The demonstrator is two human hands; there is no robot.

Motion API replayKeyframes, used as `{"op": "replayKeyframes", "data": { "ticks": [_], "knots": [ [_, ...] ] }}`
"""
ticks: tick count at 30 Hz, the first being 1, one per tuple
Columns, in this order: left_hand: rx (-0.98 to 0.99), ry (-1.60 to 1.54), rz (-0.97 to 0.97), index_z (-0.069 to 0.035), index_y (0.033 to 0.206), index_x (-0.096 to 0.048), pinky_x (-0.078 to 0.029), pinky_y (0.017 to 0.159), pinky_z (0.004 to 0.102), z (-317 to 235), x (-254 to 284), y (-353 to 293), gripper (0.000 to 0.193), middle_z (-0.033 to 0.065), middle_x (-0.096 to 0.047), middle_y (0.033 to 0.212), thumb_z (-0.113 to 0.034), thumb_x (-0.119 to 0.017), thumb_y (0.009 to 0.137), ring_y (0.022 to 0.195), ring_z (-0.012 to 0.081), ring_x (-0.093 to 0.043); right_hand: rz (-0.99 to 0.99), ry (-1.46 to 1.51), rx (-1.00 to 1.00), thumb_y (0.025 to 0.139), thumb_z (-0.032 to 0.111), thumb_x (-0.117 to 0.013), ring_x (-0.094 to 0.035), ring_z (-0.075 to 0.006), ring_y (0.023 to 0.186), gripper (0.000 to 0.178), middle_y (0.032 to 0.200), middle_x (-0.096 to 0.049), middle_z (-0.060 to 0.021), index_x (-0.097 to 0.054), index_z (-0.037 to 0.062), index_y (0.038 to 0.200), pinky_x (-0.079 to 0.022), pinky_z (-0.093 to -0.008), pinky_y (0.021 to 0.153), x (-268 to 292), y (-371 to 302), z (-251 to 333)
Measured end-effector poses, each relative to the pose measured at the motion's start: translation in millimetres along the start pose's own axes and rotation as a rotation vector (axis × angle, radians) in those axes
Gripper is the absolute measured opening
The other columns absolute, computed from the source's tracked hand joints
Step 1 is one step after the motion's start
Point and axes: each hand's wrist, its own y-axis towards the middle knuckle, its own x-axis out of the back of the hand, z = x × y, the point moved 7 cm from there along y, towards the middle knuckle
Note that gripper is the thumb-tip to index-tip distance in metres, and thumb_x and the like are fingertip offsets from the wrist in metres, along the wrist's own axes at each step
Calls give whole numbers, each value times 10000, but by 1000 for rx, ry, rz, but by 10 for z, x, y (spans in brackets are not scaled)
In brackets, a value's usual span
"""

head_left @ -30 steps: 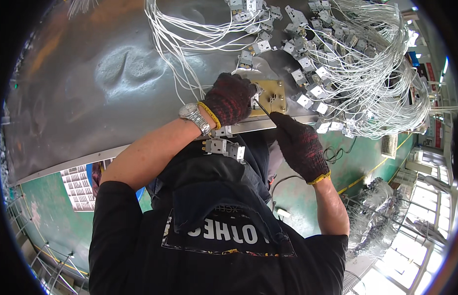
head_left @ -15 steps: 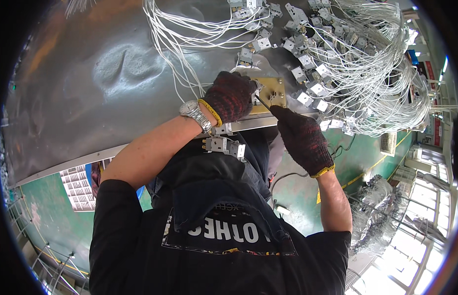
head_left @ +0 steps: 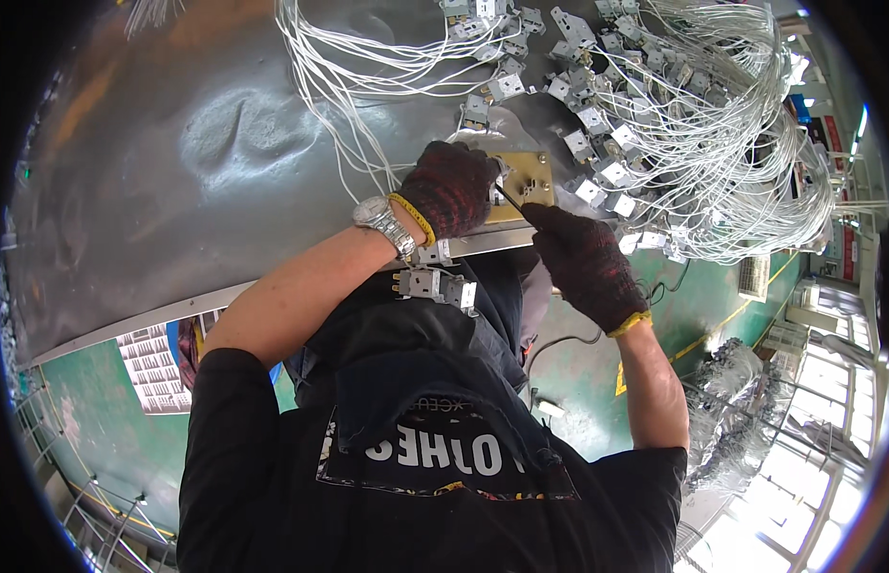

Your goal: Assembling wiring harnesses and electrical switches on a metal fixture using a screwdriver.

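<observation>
My left hand (head_left: 450,191), in a dark red and black knit glove with a yellow cuff, is closed at the left side of a brass-coloured plate (head_left: 538,194). A small pale metal part (head_left: 495,187) shows at its fingertips, mostly hidden by the glove. My right hand (head_left: 586,263), gloved alike, grips a thin dark rod-like tool (head_left: 508,198), perhaps a screwdriver. The tool slants up and left, its tip at the small part. Studs stand up from the plate, which lies at the near edge of the metal table (head_left: 158,220).
Grey metal connector blocks (head_left: 597,119) with a large bundle of white wires (head_left: 731,143) lie at the far right. More white wires (head_left: 368,62) run across the far middle. Two blocks (head_left: 437,285) hang below the table edge. A white crate (head_left: 153,368) stands lower left.
My right hand has shifted slightly up and left, with the tool still at the small part. My left hand has barely moved.
</observation>
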Motion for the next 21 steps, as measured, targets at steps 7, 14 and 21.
{"op": "replayKeyframes", "data": {
  "ticks": [7,14,21],
  "knots": [
    [32,40,90,-114,990,-722,-536,780,432,46,-71,0,214,111,-744,924,-205,-654,807,885,281,-717,-64,97,-5,934,161,-646,-690,-379,1071,308,1134,-720,-211,-703,73,1223,-560,-437,907,-35,-7,-29],
    [18,45,75,-128,981,-726,-538,765,431,23,-60,-1,210,95,-740,920,-212,-661,800,890,280,-711,-25,109,-7,974,142,-597,-646,-137,611,376,816,-709,-112,-649,74,1340,-541,-332,612,-49,-77,-34],
    [10,26,93,-135,1010,-726,-536,783,431,18,-38,-23,262,99,-735,951,-257,-707,779,926,272,-705,27,102,-53,961,203,-604,-691,-385,1069,341,1145,-715,-222,-680,86,1273,-555,-433,909,1,-39,-52]
  ]
}}
